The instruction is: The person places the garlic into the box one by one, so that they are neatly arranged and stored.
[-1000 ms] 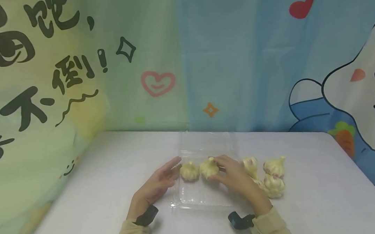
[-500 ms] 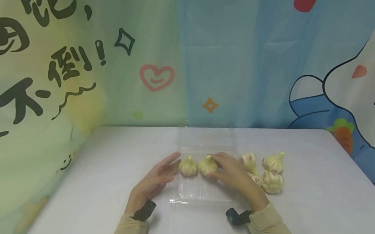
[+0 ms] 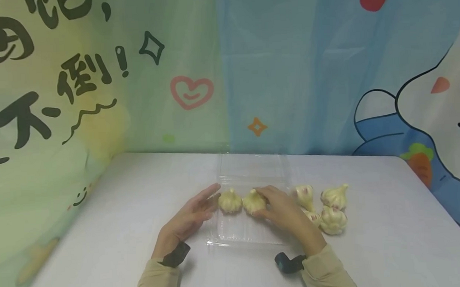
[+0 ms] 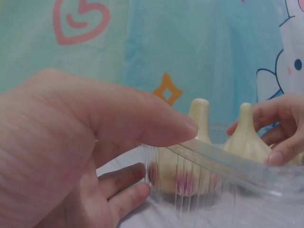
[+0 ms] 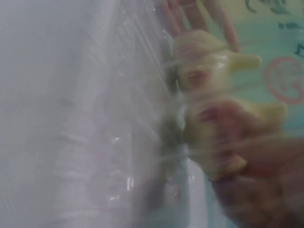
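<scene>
Over on the white counter [image 3: 387, 205], a clear plastic clamshell box [image 3: 238, 234] lies open. The person's right hand [image 3: 286, 210] has thumb and fingers curled around a garlic bulb [image 3: 252, 203] inside it, just beside another bulb [image 3: 230, 202]. The left hand [image 3: 190, 216], loosely spread, touches the box's left edge, gripping nothing. Four more bulbs [image 3: 333, 220] sit together to the box's right.

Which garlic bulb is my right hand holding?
The right bulb of the two in the clear container; your right hand grips it. Its neighbour stands by your left hand; other bulbs lie outside.
</scene>
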The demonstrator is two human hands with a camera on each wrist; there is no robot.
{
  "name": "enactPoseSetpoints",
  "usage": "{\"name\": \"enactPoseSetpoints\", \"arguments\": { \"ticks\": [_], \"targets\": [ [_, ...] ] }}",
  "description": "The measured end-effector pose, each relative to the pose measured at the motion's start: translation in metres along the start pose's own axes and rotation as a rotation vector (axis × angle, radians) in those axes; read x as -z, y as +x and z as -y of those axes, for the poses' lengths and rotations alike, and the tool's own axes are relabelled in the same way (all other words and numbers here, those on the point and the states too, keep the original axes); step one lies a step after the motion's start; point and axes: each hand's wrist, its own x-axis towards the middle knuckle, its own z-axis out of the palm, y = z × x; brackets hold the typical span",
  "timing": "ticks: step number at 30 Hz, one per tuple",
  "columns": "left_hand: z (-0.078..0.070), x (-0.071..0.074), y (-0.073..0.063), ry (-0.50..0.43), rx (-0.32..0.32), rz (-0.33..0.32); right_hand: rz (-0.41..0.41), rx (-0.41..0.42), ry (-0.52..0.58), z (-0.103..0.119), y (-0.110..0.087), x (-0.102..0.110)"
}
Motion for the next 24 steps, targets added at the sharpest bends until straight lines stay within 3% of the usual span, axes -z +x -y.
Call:
{"name": "enactPoseSetpoints", "arguments": {
  "ticks": [7,24],
  "targets": [
    [0.0035,-0.0012,0.0001,-0.011,0.005,0.002,0.007,-0.061,0.043,-0.0002,-0.0017,-0.0006],
    [-0.0008,-0.0005,-0.0002,-0.020,-0.029,0.012,-0.021,0.040,0.002,-0.0028,-0.0002,0.0005]
  ]
}}
